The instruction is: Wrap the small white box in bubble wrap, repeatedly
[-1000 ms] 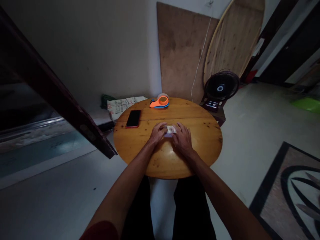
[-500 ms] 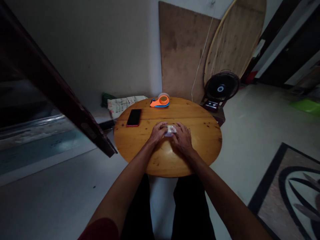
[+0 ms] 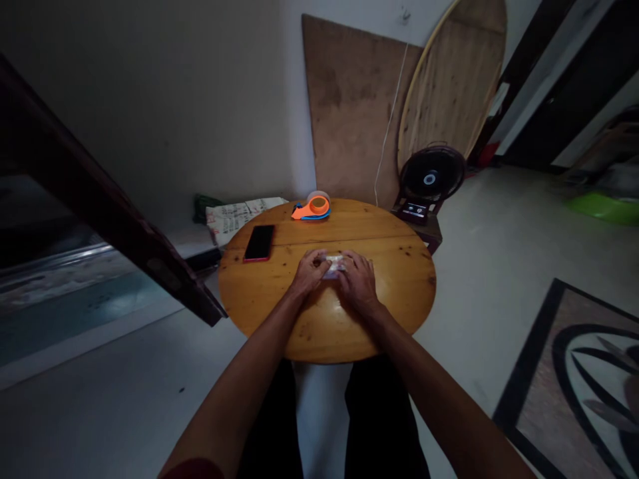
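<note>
Packet (image 3: 333, 267) clasped between both hands at mid-tabletop

Both forearms are stretched forward over the near edge of the round tabletop (image 3: 304, 332) and are angled inward until the hands nearly meet. The left hand (image 3: 308, 274) is laid at the packet's left end, with fingers bent and thumb turned inward. The right hand (image 3: 359, 278) is curved over the right end, with its fingers on the far side and its thumb drawn in near the front. The grip of each hand is closed on the packet.

The packet is seen as small, flat and whitish, with a shiny, see-through look and a pale violet tint along the near side. Its ends are hidden by fingers, and its contents cannot be made out.

Wide wood is left between the right hand and the right edge. On the left, the far side is taken up by a dark-screened phone (image 3: 259, 242) with a red rim. An orange-and-blue tape dispenser (image 3: 313, 208) is set close to the far edge, well apart from the hands.
</note>
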Demonstrator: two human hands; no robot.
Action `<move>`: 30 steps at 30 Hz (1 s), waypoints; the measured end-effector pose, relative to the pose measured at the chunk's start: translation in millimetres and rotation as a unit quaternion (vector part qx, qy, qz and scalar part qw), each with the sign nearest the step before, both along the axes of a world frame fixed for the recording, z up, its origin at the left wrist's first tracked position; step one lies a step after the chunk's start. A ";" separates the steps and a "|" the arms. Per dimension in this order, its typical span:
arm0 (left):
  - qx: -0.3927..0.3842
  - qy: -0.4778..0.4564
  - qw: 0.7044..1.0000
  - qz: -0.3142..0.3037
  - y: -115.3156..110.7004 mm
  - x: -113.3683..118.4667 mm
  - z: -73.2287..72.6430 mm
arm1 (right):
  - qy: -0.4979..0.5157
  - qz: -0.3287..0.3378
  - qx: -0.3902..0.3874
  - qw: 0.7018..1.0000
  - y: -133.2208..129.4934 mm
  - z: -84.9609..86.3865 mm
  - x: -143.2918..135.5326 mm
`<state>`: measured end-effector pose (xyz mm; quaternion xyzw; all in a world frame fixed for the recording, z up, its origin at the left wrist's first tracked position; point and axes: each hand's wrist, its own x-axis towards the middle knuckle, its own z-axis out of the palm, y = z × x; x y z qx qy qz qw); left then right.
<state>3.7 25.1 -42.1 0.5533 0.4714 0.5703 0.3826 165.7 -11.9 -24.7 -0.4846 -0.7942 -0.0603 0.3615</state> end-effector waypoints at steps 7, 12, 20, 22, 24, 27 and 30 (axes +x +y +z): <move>0.005 0.010 1.000 -0.007 1.4 -0.1 -2.4 | 0.013 0.015 -0.010 1.000 2.5 -2.6 0.7; -0.014 -0.013 1.000 -0.005 2.3 0.3 -2.0 | 0.118 0.022 -0.008 0.993 1.5 -0.1 2.6; -0.069 -0.114 0.991 0.021 5.7 -6.0 3.4 | 0.362 -0.030 -0.077 0.928 22.9 -12.6 13.3; -0.070 -0.123 0.989 0.046 8.2 -9.6 1.8 | 0.372 -0.031 -0.080 0.924 25.9 -15.3 14.2; -0.074 -0.124 0.987 0.070 10.8 -12.9 -0.7 | 0.369 -0.028 -0.083 0.925 27.3 -17.1 14.9; -0.087 -0.128 0.984 0.093 13.3 -15.8 -2.9 | 0.361 -0.025 -0.088 0.928 28.7 -19.1 15.9; -0.097 -0.136 0.979 0.115 13.2 -15.7 -0.7 | 0.360 -0.025 -0.089 0.928 30.2 -20.7 16.4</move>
